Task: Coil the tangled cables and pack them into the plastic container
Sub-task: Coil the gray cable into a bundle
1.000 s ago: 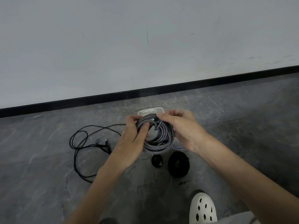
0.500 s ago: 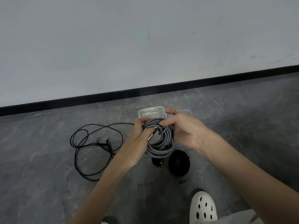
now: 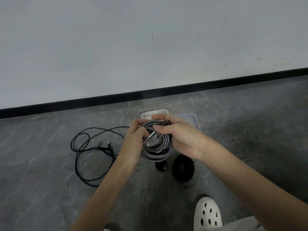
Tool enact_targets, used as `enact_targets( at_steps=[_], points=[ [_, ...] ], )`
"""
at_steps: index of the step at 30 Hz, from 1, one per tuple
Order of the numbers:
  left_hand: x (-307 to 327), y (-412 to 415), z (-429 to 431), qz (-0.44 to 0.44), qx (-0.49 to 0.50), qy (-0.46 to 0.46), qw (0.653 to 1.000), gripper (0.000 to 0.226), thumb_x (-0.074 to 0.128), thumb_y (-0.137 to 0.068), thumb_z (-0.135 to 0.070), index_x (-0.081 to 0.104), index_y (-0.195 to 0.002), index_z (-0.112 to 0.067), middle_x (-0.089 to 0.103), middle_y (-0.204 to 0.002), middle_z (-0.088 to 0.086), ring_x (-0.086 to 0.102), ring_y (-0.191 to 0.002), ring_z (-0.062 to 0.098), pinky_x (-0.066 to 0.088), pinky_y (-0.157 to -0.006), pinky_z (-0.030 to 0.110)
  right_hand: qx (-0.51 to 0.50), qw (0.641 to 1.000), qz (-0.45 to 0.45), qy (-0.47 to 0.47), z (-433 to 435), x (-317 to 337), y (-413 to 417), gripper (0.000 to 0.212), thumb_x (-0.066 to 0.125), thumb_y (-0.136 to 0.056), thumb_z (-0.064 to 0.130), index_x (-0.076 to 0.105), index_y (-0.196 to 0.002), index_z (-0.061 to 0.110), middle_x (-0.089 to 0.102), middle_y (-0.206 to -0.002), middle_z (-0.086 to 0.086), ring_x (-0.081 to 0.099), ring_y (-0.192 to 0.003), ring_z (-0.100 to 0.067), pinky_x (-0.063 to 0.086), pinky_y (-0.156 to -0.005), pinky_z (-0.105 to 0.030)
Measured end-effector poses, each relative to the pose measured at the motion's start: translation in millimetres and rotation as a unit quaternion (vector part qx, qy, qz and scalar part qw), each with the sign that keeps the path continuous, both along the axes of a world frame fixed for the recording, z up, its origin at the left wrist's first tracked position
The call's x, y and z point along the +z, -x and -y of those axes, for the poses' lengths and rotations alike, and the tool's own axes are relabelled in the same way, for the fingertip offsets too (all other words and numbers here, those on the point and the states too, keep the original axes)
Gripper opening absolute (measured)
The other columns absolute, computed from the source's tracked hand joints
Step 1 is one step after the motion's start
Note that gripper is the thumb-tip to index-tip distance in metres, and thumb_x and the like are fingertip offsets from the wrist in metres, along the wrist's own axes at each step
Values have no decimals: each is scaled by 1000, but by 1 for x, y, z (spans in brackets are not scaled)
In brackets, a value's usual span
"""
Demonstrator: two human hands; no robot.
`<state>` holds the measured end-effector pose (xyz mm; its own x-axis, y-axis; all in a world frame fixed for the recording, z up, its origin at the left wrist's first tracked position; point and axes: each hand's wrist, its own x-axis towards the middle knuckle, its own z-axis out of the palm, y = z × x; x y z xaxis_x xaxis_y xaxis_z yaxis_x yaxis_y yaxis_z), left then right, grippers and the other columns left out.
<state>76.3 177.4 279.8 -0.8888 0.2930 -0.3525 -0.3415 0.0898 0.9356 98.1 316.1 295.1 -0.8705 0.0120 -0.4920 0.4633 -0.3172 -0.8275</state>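
Just above the grey floor (image 3: 50,164), both hands hold a coil of grey braided cable (image 3: 155,153) upright between them, facing the camera. The left hand (image 3: 134,140) has its fingers curled round the coil's left side, with the thumb resting against the cable's metal plug (image 3: 149,137), which lies slanted across the open middle of the coil. The right hand (image 3: 180,139) grips the top and right side, its fingers wrapped over the upper turns and its thumb and forefinger closed on a strand just beside the plug.

Beyond the hands and partly hidden by them, the clear plastic container (image 3: 147,114) stands on the floor near the wall's black skirting (image 3: 66,103). Just to its right lies a clear lid with a bluish rim (image 3: 194,120). A thin black cable (image 3: 83,148) sprawls in loose loops on the floor to the left. Below the grey coil lie a small black bundle (image 3: 160,166) and, just to its right, a larger coiled black cable (image 3: 183,167). A white perforated clog (image 3: 208,214) shows at the bottom edge.
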Motion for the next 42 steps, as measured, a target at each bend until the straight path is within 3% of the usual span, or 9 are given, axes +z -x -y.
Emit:
enact_targets(
  at_steps=[4, 9, 13, 16, 20, 25, 32, 36, 42],
  points=[
    [0, 0, 1, 0, -22, 12, 1000, 29, 48, -85, -4, 62, -104, -21, 68, -82, -2, 63, -69, 5, 48, -56, 15, 1, 999, -4, -37, 0, 0, 1, 31, 56, -92, 0, 56, -123, 4, 60, -126, -24, 58, -118, -35, 42, -107, -46],
    [-5, -3, 0, -61, -56, 65, 994, 38, 59, -87, -2, 55, -116, -26, 69, -97, -8, 64, -77, -7, 46, -58, 6, 0, 1000, 10, -10, 0, 2, 7, 9, 54, -97, 21, 55, -104, 16, 61, -97, -7, 60, -93, -21, 48, -92, -37],
    [-8, -1, -1, -74, -63, 66, 993, 41, 63, -87, -4, 52, -119, -28, 67, -103, -9, 64, -84, -7, 49, -64, 7, -40, 999, 4, -12, -4, 0, 8, 26, 53, -95, 13, 55, -121, 10, 53, -125, -16, 59, -95, -20, 52, -75, -29],
    [-9, 2, 2, -57, -67, 37, 995, 43, 63, -86, -2, 53, -119, -27, 69, -103, -5, 66, -85, -2, 51, -65, 11, -61, 997, -3, 44, -9, 3, 8, 32, 54, -93, 6, 54, -125, 5, 64, -103, -11, 63, -83, -17, 55, -68, -27],
    [-8, 4, 5, 3, -61, -40, 997, 44, 62, -71, -18, 59, -115, -26, 72, -99, -3, 68, -86, 9, 53, -67, 23, -70, 997, -11, 36, -9, 2, 9, 30, 56, -89, -7, 57, -119, 1, 66, -89, -9, 67, -78, -18, 57, -71, -28],
    [-9, 4, 7, -16, -108, -51, 993, 29, 61, -93, -19, 57, -121, -27, 72, -105, -8, 68, -99, 8, 54, -75, 21, -85, 996, -17, 33, -11, 3, 9, 31, 58, -85, -12, 59, -115, -2, 68, -98, -11, 67, -84, -22, 58, -78, -30],
    [-7, 0, 0, 18, -88, -94, 992, 46, 57, -84, -40, 58, -124, -17, 73, -96, -6, 68, -92, 7, 54, -76, 22, -50, 998, -20, -16, -14, 5, 12, 17, 63, -90, 12, 60, -106, 8, 65, -88, -7, 64, -77, -17, 54, -79, -33],
    [-4, 7, 4, 71, -28, -123, 989, 45, 50, -95, -34, 58, -126, -3, 66, -120, 19, 62, -111, 32, 49, -99, 43, -41, 996, -16, -81, -23, 3, 13, 32, 65, -89, 24, 57, -116, 7, 64, -97, -5, 61, -87, -16, 47, -82, -31],
    [-12, 16, 10, 107, 10, -187, 976, 37, 47, -98, -32, 62, -115, -2, 72, -89, 3, 67, -70, 9, 55, -62, 22, 89, 983, 64, -148, -34, -4, 0, 23, 67, -88, 30, 65, -109, 18, 73, -98, 1, 69, -86, -15, 50, -94, -35]
  ],
)
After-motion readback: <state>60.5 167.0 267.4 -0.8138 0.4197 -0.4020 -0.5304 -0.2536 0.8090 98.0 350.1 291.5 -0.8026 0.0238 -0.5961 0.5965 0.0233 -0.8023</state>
